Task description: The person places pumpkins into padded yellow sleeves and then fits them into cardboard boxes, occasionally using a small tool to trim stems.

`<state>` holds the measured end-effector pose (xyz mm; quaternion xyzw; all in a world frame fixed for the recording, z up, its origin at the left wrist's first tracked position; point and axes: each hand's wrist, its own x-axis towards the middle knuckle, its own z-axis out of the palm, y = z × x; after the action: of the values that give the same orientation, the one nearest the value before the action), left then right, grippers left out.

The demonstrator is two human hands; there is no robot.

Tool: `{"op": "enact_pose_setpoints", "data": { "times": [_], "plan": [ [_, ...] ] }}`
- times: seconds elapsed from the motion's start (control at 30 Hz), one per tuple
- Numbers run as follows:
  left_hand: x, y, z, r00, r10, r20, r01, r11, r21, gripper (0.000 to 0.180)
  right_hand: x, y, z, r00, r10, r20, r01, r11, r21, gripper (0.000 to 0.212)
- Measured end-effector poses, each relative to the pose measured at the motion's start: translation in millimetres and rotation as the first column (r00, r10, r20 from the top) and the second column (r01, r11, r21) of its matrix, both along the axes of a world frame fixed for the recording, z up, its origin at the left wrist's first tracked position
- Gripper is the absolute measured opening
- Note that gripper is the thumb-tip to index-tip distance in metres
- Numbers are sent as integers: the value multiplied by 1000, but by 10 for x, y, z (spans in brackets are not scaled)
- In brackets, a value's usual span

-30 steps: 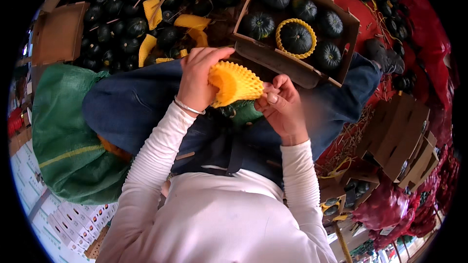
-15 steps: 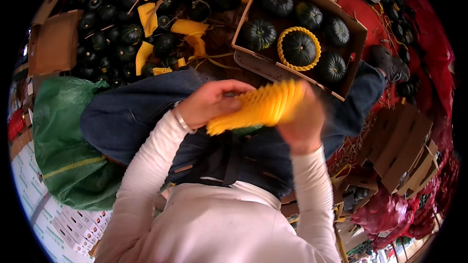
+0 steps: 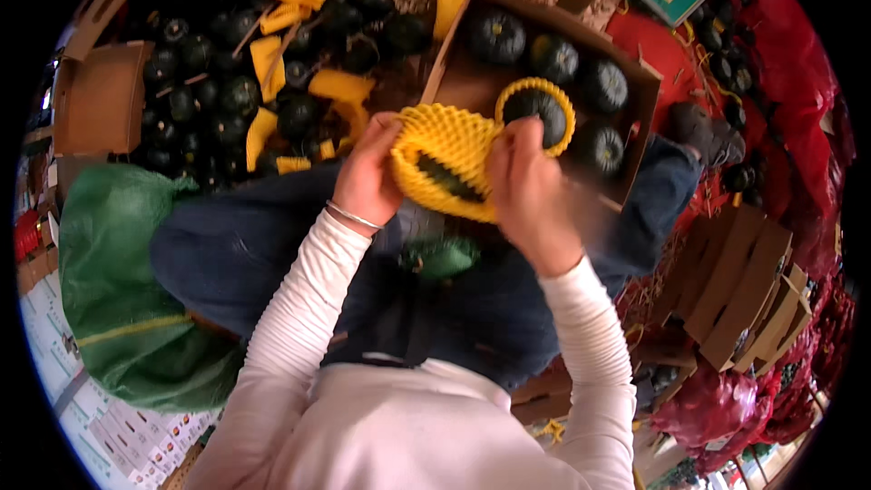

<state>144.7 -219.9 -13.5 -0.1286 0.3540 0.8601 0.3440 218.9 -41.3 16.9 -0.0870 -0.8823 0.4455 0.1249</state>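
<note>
Both my hands hold a yellow foam net sleeve (image 3: 454,127), spread wide over the near left corner of a cardboard box. Through its mouth shows a dark green surface, seemingly a squash (image 3: 449,177), mostly hidden by the netting. The left edge of the sleeve is gripped by my left hand (image 3: 367,172), fingers curled around it. On the opposite edge my right hand (image 3: 531,181) is closed, partly blurred. Just beyond it sits a squash (image 3: 522,107) ringed by a yellow foam net. Between my legs lies something green (image 3: 440,257), its kind unclear.
The open cardboard box (image 3: 642,132) holds several dark green squashes (image 3: 497,36). More squashes (image 3: 240,95) with loose yellow sleeves (image 3: 268,63) lie at the far left. A green sack (image 3: 127,281) is by my left leg; flattened cartons (image 3: 726,281) are at right.
The foam sleeve went from bunched to spread and moved forward to the box. Both hands moved away from my body with it. The squash at the box's near left corner no longer shows there.
</note>
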Motion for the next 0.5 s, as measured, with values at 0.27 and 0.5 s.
{"op": "enact_pose_setpoints", "data": {
  "times": [0.27, 0.5],
  "plan": [
    [311, -114, 227, 993, -110, 49, 85, 928, 364, 43, 206, -149, -161, 988, -20, 155, 145, 495, -857, 15],
    [706, -396, 282, 929, -257, 268, 202, 955, 217, 55, 540, -217, 129, 982, 148, 117, 26, 510, -860, 57]
  ]
}}
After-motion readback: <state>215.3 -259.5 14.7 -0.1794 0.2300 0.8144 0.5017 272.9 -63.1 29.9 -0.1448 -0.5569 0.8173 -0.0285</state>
